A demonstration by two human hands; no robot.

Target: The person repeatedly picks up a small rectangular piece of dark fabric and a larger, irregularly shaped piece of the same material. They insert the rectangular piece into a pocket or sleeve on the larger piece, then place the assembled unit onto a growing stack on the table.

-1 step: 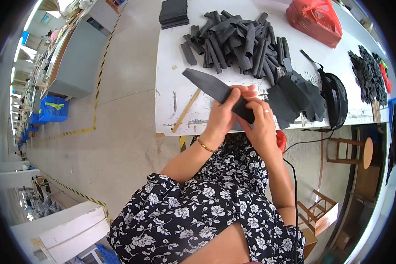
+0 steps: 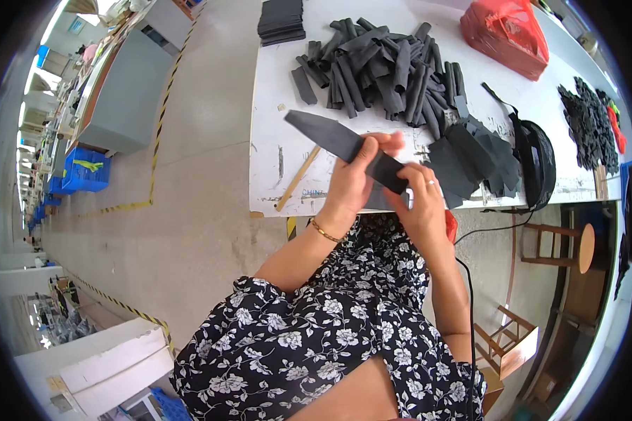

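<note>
Shaping a dark strip at the white worktable's near edge

Gripping one long dark grey strip point(image 2: 344, 144) with both hands: left hand point(image 2: 351, 184) fingers curled shut around its middle, right hand point(image 2: 421, 203) pinching the lower end, possibly folding it, though the fingers hide that part. Pointed free end aimed toward 10 o'clock above the table point(image 2: 274, 105). Best kept taut, thumbs close together, clear of the wooden stick point(image 2: 298, 179) at 9 o'clock and the heap of dark rolled pieces point(image 2: 383, 67) at 12.

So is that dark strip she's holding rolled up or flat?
Mostly flat: the strip sticks out straight and pointed past the left hand, while the right hand grips its other end. Under the fingers, cannot tell.
</note>
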